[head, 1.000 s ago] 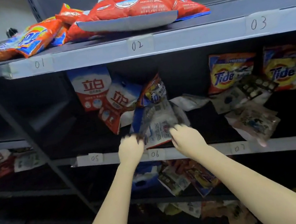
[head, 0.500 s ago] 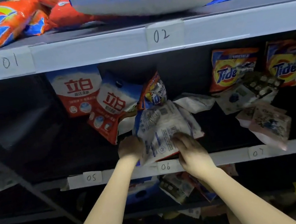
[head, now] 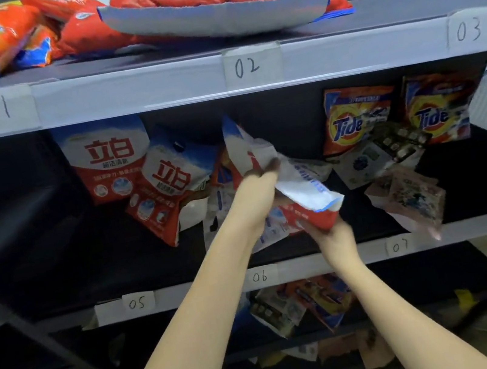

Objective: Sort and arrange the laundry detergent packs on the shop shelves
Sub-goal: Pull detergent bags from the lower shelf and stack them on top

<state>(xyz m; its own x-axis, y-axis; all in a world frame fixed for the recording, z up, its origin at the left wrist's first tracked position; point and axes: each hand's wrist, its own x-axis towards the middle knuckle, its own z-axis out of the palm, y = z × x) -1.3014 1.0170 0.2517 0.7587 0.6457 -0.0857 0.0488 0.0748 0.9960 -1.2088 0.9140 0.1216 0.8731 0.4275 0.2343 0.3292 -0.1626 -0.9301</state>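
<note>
Here, left hand (head: pixel 255 196), right hand (head: pixel 335 238), gripping pack (head: pixel 293 183)

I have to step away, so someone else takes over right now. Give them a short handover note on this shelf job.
Left hand and right hand both grip one red-and-white pack, lifted above slot 06 of the middle shelf.
Done, by the look of it: two white-and-red packs stand behind slot 05, two Tide packs at the right.
Left: place the held pack; loose packs near 07 lie untidy, also those on the top shelf.
</note>
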